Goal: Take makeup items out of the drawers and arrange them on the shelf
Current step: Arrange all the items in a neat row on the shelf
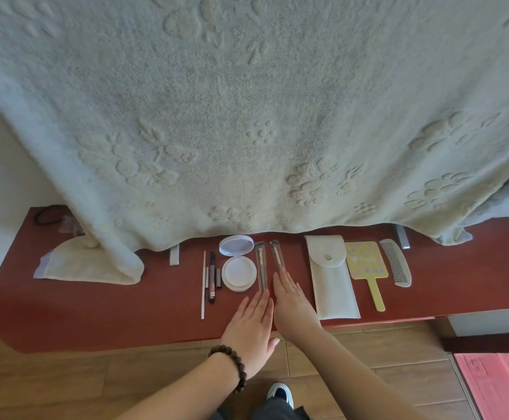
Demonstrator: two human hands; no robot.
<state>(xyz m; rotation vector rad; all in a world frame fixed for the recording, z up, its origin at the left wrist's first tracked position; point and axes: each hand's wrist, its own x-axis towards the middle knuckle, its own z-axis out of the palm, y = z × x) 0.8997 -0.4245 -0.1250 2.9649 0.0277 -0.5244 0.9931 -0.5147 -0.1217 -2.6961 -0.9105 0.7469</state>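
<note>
Head view: both hands lie flat with straight fingers on the red shelf (95, 313), side by side, holding nothing. The left hand (251, 327) touches the near end of one brush (260, 266); the right hand (292, 301) touches the near end of the other brush (276, 256). Just left of the brushes sits the open compact (237, 262), and left of that lie pencils (212, 277). Right of the brushes lie a white pouch (332, 277), a yellow mirror (367, 265) and a comb (396, 265). A pale blanket (247, 116) hangs behind the brushes.
</note>
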